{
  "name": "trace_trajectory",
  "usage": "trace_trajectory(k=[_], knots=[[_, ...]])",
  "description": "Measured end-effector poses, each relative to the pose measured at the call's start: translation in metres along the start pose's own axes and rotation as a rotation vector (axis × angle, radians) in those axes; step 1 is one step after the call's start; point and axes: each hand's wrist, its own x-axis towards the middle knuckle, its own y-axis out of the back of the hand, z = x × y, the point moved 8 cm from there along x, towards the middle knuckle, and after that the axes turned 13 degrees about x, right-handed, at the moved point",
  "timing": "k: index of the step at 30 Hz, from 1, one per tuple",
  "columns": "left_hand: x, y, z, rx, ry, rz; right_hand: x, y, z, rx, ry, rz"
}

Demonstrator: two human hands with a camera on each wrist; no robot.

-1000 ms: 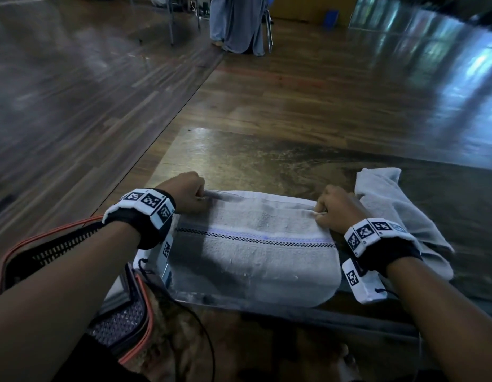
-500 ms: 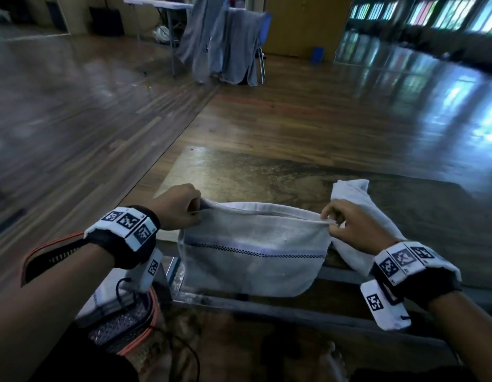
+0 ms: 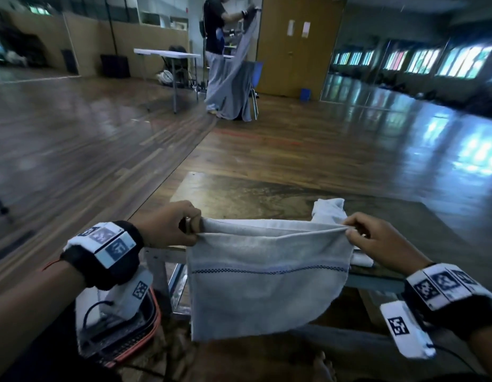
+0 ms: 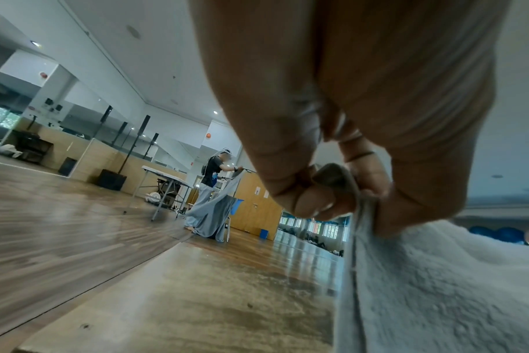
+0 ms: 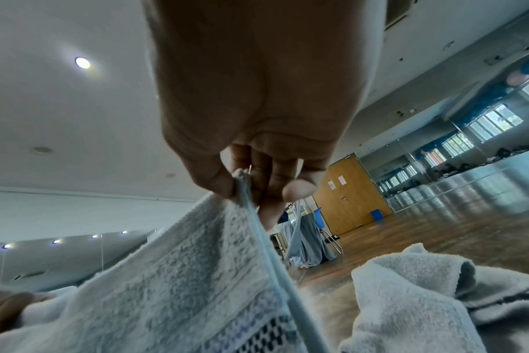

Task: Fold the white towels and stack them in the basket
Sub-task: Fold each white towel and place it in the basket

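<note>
A white towel (image 3: 267,277) with a dark checked stripe hangs doubled in the air over the near edge of the table (image 3: 239,194). My left hand (image 3: 184,230) pinches its upper left corners, and the towel (image 4: 438,286) fills the lower right of the left wrist view. My right hand (image 3: 357,235) pinches the upper right corners; the towel (image 5: 181,274) shows close up under that hand (image 5: 251,188). A second, crumpled white towel (image 3: 329,210) lies on the table behind my right hand, and that towel (image 5: 408,298) also shows in the right wrist view. The basket (image 3: 145,337), dark mesh with an orange rim, sits low at my left.
Another person (image 3: 214,31) stands far off by a white folding table (image 3: 167,53), holding up a large grey cloth (image 3: 234,86). A blue chair (image 3: 256,75) stands beside them. Wooden floor surrounds my table. A cable runs from my left wrist camera.
Both hands have lifted the folded towel off the table; it lay flat one second ago and now hangs free from its top edge. The view has tilted upward.
</note>
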Motion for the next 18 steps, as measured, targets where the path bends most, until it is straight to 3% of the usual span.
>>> trace_trajectory(k=[5, 14, 18], knots=[[-0.001, 0.014, 0.004, -0.070, 0.009, -0.008, 0.002, 0.017, -0.003, 0.026, -0.018, 0.034], [-0.010, 0.016, 0.004, -0.088, -0.025, 0.019, -0.002, 0.005, -0.009, 0.048, -0.026, -0.067], [-0.010, 0.012, -0.003, -0.142, 0.005, 0.028, 0.000, 0.003, -0.006, 0.033, -0.003, -0.015]])
